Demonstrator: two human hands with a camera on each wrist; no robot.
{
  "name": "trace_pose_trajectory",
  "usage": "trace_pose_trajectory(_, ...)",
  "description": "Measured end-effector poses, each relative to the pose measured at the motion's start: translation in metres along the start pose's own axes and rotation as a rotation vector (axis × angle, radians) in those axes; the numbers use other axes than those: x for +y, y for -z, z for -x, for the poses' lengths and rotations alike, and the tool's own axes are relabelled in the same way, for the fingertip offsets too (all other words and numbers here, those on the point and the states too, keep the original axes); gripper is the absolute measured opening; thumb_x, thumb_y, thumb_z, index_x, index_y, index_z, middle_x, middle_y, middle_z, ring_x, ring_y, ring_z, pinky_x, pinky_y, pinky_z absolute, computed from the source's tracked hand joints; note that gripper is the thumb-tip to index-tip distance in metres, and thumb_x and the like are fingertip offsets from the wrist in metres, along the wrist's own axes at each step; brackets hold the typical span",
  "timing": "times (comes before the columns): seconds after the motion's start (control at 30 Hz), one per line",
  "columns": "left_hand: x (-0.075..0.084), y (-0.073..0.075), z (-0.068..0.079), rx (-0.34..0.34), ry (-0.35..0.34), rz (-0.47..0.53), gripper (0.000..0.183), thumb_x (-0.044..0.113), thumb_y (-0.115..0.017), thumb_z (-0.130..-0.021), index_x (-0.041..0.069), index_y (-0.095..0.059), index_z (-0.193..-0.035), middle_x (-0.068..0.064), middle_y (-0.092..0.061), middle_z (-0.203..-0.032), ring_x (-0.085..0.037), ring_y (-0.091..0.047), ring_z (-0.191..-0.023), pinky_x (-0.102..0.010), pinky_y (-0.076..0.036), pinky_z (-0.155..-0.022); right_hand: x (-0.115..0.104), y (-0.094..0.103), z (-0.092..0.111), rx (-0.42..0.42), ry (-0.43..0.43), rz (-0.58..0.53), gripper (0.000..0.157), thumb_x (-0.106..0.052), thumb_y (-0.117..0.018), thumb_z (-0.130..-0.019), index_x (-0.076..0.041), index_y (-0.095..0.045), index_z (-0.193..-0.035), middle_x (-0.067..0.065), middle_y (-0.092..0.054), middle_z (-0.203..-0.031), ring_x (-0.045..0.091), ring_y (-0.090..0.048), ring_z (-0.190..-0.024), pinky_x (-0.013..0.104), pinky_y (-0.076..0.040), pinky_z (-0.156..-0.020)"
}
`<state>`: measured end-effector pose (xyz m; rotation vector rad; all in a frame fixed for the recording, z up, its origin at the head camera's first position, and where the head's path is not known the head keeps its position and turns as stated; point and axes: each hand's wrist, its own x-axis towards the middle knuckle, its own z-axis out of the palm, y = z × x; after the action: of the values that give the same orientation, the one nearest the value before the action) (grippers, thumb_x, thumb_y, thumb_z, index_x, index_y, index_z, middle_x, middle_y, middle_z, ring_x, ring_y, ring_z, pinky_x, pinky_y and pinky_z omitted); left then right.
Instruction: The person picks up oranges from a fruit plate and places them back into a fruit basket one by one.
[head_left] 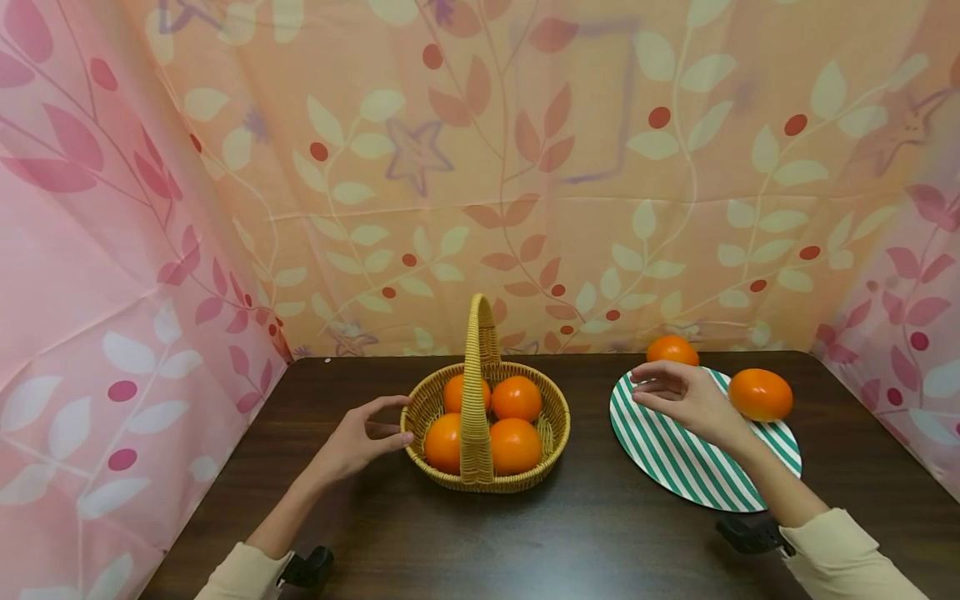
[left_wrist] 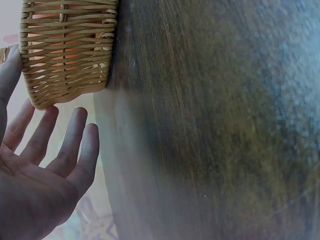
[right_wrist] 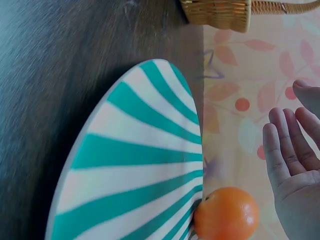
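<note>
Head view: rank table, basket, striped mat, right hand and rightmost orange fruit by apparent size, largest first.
1. Table
2. Basket and striped mat: too alike to rank, and the mat is partly covered
3. Right hand
4. Rightmost orange fruit

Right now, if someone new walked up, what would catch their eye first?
Probably the wicker basket near the middle of the table, holding four bright orange fruits, with the left hand at its left rim. Next, the green-and-white striped mat on the right, below the right hand, with one fruit on its right side and another fruit at its far edge. Leaf-patterned cloth hangs behind it all.
</note>
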<state>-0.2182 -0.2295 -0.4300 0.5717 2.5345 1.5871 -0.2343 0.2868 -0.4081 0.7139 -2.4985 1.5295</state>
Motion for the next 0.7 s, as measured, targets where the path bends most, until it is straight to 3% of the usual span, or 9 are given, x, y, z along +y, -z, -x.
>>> trace_pose_trajectory(0.43, 0.0, 0.0, 0.0, -0.002, -0.008, -0.002, 0.056, 0.014, -0.078, -0.092, 0.002, -0.055, -0.142, -0.025, -0.05, -0.145, -0.04, -0.066, -0.111, -0.039, -0.059, -0.083, 0.003, 0.021, 0.021, 0.024, 0.013, -0.019, 0.033, 0.003, -0.071, -0.094, 0.011, -0.061, -0.124, 0.014, -0.069, -0.111, 0.018, -0.071, -0.094, 0.024, -0.056, -0.081)
trace_pose_trajectory(0.7, -0.001, 0.0, 0.0, -0.002, -0.016, 0.0, 0.056, 0.013, -0.078, -0.092, 0.003, -0.055, -0.142, -0.025, -0.05, -0.144, -0.041, -0.065, -0.111, -0.039, -0.059, -0.083, 0.009, 0.039, 0.038, 0.036, -0.016, 0.031, 0.032, 0.001, -0.07, -0.095, 0.009, -0.061, -0.125, 0.008, -0.07, -0.114, 0.013, -0.071, -0.097, 0.024, -0.057, -0.08)
